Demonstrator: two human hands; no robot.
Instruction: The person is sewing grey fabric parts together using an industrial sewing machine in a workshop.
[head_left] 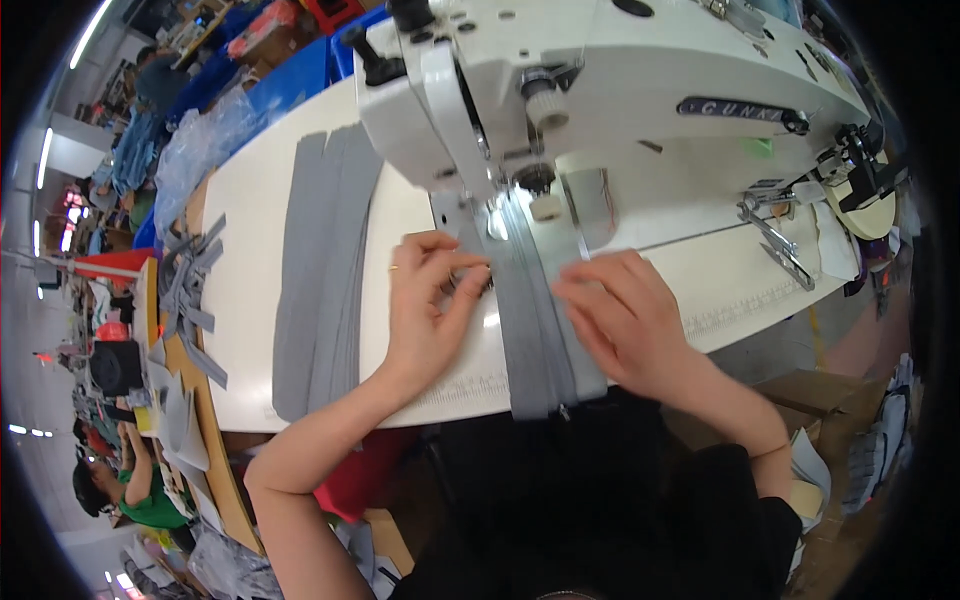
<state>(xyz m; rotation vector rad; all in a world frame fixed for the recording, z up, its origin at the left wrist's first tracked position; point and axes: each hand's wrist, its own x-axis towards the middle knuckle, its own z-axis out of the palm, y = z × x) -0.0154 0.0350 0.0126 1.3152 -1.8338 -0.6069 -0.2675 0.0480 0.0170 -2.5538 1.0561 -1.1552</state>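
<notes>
A grey fabric strip (530,350) with a zipper along it runs lengthwise under the lit needle area of a white sewing machine (620,70). Its near end hangs over the table's front edge, where a small zipper pull (563,411) shows. My left hand (428,305) is at the strip's left edge, fingers curled, thumb and forefinger tips together around a small dark thing too hidden to name. On the opposite side my right hand (628,318), slightly blurred, has its bent fingers pinched at the strip's right edge. Both hands are just nearer than the needle.
Left of the machine lies a stack of long grey fabric strips (325,280) on the white tabletop (240,330). Grey scraps (190,290) hang at the table's left edge. Metal tweezers or snips (775,245) lie at the right. A person in green (150,495) works farther left.
</notes>
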